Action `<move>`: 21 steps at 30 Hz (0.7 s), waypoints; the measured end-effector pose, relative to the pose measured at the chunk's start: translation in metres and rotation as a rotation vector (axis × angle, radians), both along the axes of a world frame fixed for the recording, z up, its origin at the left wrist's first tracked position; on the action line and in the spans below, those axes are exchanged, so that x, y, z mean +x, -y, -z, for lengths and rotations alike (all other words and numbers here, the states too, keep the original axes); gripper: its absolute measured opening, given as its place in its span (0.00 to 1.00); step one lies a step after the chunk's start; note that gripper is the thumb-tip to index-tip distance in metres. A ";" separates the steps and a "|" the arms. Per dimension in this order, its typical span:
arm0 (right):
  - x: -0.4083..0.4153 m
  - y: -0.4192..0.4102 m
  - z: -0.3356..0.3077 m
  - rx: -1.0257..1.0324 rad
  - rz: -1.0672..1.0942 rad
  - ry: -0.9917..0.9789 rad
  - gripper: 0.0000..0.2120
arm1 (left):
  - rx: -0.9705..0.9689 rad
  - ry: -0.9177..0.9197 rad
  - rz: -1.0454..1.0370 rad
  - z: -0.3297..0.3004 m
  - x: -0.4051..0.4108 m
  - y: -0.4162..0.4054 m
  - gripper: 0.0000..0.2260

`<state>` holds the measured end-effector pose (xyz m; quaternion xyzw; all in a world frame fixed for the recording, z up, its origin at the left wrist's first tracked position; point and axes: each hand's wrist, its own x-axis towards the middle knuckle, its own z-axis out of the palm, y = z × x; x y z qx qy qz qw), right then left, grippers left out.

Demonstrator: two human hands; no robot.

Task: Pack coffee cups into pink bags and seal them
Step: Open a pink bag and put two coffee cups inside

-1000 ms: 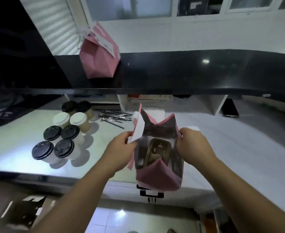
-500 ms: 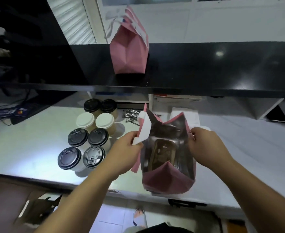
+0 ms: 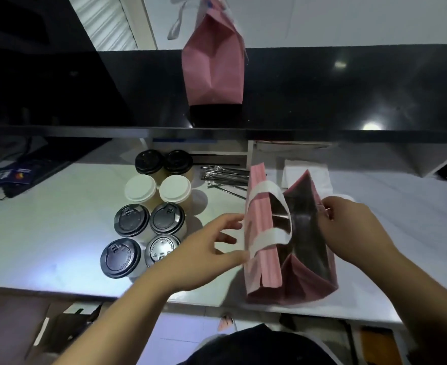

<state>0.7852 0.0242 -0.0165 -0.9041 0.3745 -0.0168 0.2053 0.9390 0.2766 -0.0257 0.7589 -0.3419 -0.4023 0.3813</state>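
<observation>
An open pink bag point(image 3: 263, 246) with a silvery lining and white handles stands near the white counter's front edge. My right hand point(image 3: 354, 227) pinches its right rim. My left hand point(image 3: 204, 256) is at the bag's left wall with fingers spread and holds nothing. What is inside the bag is too dark to make out. Several lidded coffee cups point(image 3: 148, 214), with black and white lids, stand in a cluster left of the bag. A closed pink bag point(image 3: 213, 67) stands on the black upper ledge.
A bundle of wrapped dark sticks point(image 3: 225, 175) lies behind the cups. White napkins point(image 3: 304, 172) lie behind the open bag. The black ledge point(image 3: 322, 101) overhangs the back of the white counter point(image 3: 45, 219). Cables and a dark device lie far left.
My left hand has let go of the bag's left rim and opened beside it. The view has shifted down and left, so the bag now sits further right. My right hand keeps its hold.
</observation>
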 end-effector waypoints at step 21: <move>-0.009 0.006 -0.002 0.174 -0.096 0.060 0.09 | 0.487 0.702 -0.495 -0.036 -0.012 -0.061 0.35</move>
